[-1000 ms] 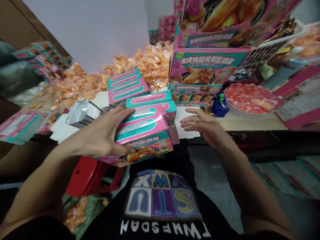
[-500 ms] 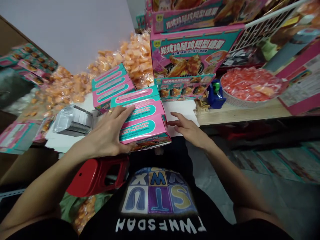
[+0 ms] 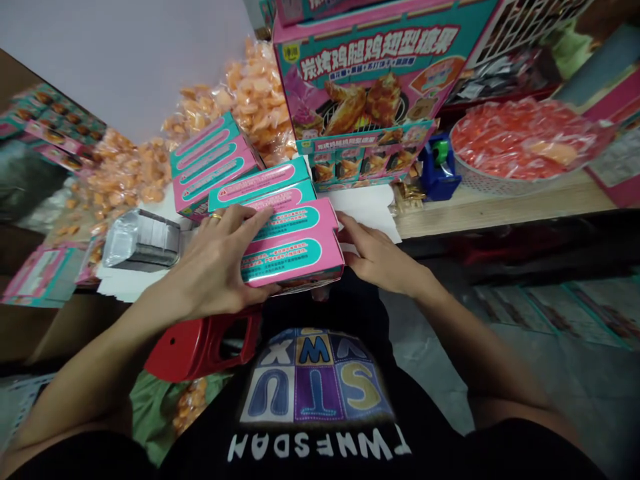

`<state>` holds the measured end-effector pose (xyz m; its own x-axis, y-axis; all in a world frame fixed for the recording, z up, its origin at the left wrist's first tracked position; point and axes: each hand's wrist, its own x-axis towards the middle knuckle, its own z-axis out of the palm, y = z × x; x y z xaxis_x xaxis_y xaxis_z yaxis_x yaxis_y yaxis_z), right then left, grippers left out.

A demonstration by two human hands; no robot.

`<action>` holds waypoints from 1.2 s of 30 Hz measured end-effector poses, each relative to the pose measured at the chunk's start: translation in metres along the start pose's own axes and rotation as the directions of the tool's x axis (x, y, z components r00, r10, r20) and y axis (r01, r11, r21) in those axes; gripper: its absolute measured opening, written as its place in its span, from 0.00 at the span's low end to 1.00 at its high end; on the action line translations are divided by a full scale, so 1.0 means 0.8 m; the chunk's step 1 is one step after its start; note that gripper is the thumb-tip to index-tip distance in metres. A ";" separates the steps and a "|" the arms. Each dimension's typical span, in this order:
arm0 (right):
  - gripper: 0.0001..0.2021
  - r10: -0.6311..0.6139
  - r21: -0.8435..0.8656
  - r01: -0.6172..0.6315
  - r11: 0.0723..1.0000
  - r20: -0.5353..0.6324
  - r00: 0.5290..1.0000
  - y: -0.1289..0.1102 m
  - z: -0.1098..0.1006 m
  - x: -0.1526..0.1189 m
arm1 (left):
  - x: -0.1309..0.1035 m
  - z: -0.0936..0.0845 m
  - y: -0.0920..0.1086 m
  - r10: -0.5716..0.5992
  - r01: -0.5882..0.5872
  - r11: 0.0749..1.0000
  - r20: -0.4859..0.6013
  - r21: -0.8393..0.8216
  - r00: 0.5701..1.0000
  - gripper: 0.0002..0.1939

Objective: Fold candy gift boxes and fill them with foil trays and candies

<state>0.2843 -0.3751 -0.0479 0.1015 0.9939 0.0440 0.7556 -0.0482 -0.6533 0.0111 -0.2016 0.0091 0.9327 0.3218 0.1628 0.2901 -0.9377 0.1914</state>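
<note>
Left hand (image 3: pixel 213 267) clamps pink box (image 3: pixel 290 248) over front edge of worktop (image 3: pixel 493 212); right hand (image 3: pixel 380 259), fingers parted, seemingly squares its end, next needing steady bracing.

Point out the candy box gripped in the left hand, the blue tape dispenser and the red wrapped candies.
Pink-and-teal candy box (image 3: pixel 296 244): head view, on its top face.
Blue tape dispenser (image 3: pixel 439 176): head view, on its body.
Red wrapped candies (image 3: pixel 520 140): head view, mid-heap.

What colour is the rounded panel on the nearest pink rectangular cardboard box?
The rounded panel is teal; the head view shows it best.
</note>
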 end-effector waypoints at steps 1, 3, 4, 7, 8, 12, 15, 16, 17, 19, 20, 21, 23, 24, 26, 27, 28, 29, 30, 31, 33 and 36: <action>0.42 0.007 0.017 -0.006 1.000 -0.010 1.000 0.000 -0.001 -0.002 | 0.002 0.001 0.001 -0.003 0.003 1.000 -0.009 -0.017 1.000 0.59; 0.43 0.030 0.060 -0.030 0.998 -0.002 1.000 0.002 -0.003 -0.004 | 0.007 0.003 0.000 0.001 -0.001 0.999 -0.014 -0.045 1.000 0.59; 0.43 0.039 0.091 -0.040 0.995 0.014 0.999 0.004 -0.004 -0.004 | 0.009 0.004 -0.001 0.009 -0.010 0.998 -0.019 -0.056 1.000 0.59; 0.41 0.057 0.149 -0.064 0.987 0.054 0.997 0.009 -0.009 -0.004 | 0.013 0.013 -0.005 0.047 -0.053 0.992 -0.050 -0.113 0.998 0.58; 0.40 0.056 0.118 -0.059 0.991 0.028 0.998 0.008 -0.012 -0.005 | 0.013 0.016 -0.006 0.068 -0.077 0.988 -0.070 -0.137 0.995 0.58; 0.41 -0.099 -0.120 0.080 0.990 -0.163 0.982 -0.013 -0.042 -0.018 | 0.013 0.024 -0.008 0.155 -0.171 0.973 -0.110 -0.155 0.982 0.57; 0.45 -0.073 -0.019 0.072 0.997 -0.039 0.997 -0.031 -0.061 -0.021 | 0.012 0.021 -0.013 0.162 -0.175 0.975 -0.098 -0.141 0.982 0.52; 0.45 -0.026 0.068 0.024 0.997 0.029 0.999 -0.035 -0.060 -0.020 | 0.013 0.020 -0.014 0.155 -0.166 0.976 -0.090 -0.139 0.984 0.51; 0.45 0.015 0.165 -0.028 0.986 0.081 0.997 -0.039 -0.055 -0.018 | 0.013 0.018 -0.016 0.149 -0.159 0.978 -0.081 -0.137 0.985 0.50; 0.47 0.063 0.357 -0.099 0.929 0.113 0.992 -0.045 -0.032 -0.016 | 0.015 0.015 -0.017 0.153 -0.160 0.978 -0.060 -0.134 0.986 0.47; 0.50 0.074 0.438 -0.111 0.892 0.100 0.992 -0.047 -0.018 -0.015 | 0.017 0.013 -0.018 0.161 -0.166 0.977 -0.048 -0.132 0.986 0.46; 0.52 0.083 0.500 -0.111 0.859 0.079 0.993 -0.049 -0.003 -0.015 | 0.018 0.012 -0.018 0.171 -0.174 0.976 -0.037 -0.128 0.985 0.44; 0.55 0.102 0.566 -0.104 0.818 0.035 0.994 -0.050 0.020 -0.016 | 0.022 0.010 -0.015 0.176 -0.176 0.979 -0.015 -0.106 0.984 0.43; 0.55 0.115 0.575 -0.103 0.812 0.015 0.993 -0.050 0.028 -0.016 | 0.023 0.010 -0.012 0.171 -0.171 0.982 -0.003 -0.084 0.985 0.42; 0.51 0.158 0.551 -0.120 0.826 -0.020 0.987 -0.048 0.036 -0.017 | 0.025 0.010 -0.003 0.163 -0.163 0.986 0.001 -0.029 0.987 0.44; 0.48 0.179 0.527 -0.138 0.838 -0.028 0.983 -0.045 0.036 -0.018 | 0.025 0.011 0.002 0.161 -0.161 0.987 -0.006 -0.008 0.987 0.45; 0.45 0.194 0.505 -0.154 0.850 -0.027 0.981 -0.041 0.034 -0.017 | 0.025 0.012 0.006 0.160 -0.160 0.987 -0.019 0.000 0.987 0.45; 0.43 0.197 0.488 -0.162 0.858 -0.021 0.980 -0.035 0.031 -0.017 | 0.025 0.015 0.009 0.160 -0.161 0.987 -0.037 -0.008 0.986 0.45; 0.41 0.190 0.481 -0.160 0.862 -0.014 0.982 -0.028 0.027 -0.016 | 0.026 0.018 0.011 0.162 -0.164 0.986 -0.057 -0.032 0.985 0.44; 0.40 0.177 0.480 -0.151 0.864 -0.010 0.984 -0.020 0.021 -0.015 | 0.028 0.022 0.012 0.159 -0.164 0.984 -0.080 -0.067 0.984 0.42; 0.39 0.149 0.466 -0.130 0.875 -0.004 0.989 -0.006 0.006 -0.013 | 0.033 0.032 0.010 0.141 -0.162 0.975 -0.142 -0.154 0.980 0.40; 0.39 0.050 0.241 -0.058 0.969 0.038 0.998 -0.006 -0.025 -0.016 | 0.046 0.046 0.010 0.100 -0.161 0.951 -0.231 -0.263 0.968 0.39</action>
<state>0.2926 -0.3896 -0.0302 0.1142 0.9933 -0.0178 0.5704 -0.0802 -0.8174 0.0556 -0.2019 -0.0188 0.8823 0.2475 0.4004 0.0691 -0.9095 0.4099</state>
